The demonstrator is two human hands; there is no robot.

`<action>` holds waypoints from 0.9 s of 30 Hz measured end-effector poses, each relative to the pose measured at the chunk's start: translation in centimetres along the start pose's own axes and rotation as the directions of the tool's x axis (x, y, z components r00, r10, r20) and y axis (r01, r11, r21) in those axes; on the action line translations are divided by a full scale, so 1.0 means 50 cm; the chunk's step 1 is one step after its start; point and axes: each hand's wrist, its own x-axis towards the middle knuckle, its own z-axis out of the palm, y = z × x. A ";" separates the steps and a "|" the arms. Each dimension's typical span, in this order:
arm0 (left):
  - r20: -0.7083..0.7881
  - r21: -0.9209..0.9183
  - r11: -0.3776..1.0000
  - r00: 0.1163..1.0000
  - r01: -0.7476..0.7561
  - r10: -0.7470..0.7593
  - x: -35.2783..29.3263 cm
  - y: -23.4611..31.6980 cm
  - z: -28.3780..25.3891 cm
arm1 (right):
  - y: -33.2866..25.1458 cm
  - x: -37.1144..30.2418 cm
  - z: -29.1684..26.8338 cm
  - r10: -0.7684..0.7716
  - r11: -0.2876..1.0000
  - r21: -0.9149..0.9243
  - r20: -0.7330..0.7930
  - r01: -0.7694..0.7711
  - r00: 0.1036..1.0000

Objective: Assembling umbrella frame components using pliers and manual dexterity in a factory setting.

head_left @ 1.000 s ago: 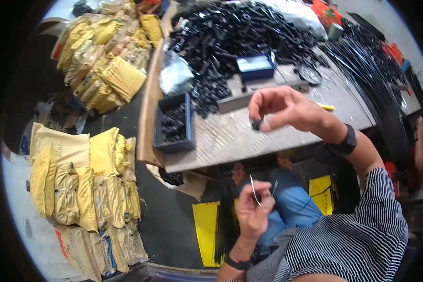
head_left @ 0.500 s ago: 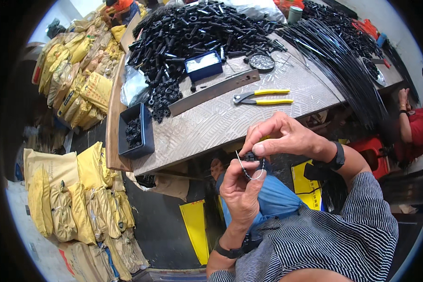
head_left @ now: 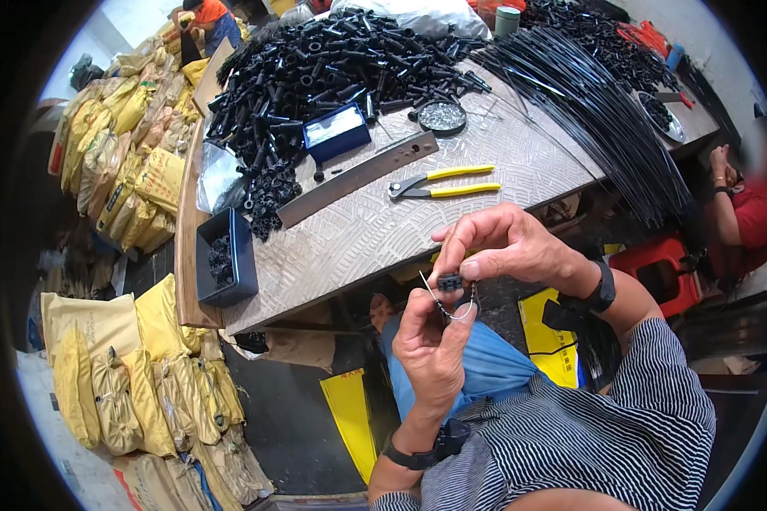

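Observation:
My right hand (head_left: 513, 245) pinches a small black ribbed part (head_left: 449, 282) between thumb and fingers, beyond the table's front edge. Just below it, my left hand (head_left: 435, 353) has thumb and forefinger closed on a thin pale wire (head_left: 461, 318), bent into a loop with small dark pieces strung along it. One wire end sticks up beside the black part. Whether the wire passes through that part cannot be made out. On the table, the nearest tool is a pair of yellow-handled cutting pliers (head_left: 443, 182), lying with its jaws to the left.
On the wooden table (head_left: 349, 247) are a heap of black tubular parts (head_left: 315, 72), a metal bar (head_left: 358, 177), blue box (head_left: 337, 136), round dish (head_left: 441, 117), dark bin (head_left: 230, 264) and long black rods (head_left: 579, 111). Yellow sacks (head_left: 158, 375) stand left. A person in red (head_left: 746, 213) sits right.
The view has shifted a little, so the table and its things sit further left. Both hands keep their grip, with the black part turned slightly.

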 end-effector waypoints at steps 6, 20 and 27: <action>-0.006 0.011 1.000 1.000 0.006 -0.006 -0.003 0.001 -0.005 | -0.013 0.006 0.000 -0.057 0.998 -0.024 0.097 0.060 0.994; 0.062 -0.129 0.991 0.998 0.025 -0.017 -0.006 0.007 -0.067 | -0.006 -0.004 0.060 -0.462 0.619 -0.657 0.140 0.431 0.876; 0.036 -0.179 0.984 0.999 -0.007 0.013 -0.006 0.019 -0.080 | 0.008 0.008 0.076 -0.512 0.610 -0.619 0.169 0.495 0.842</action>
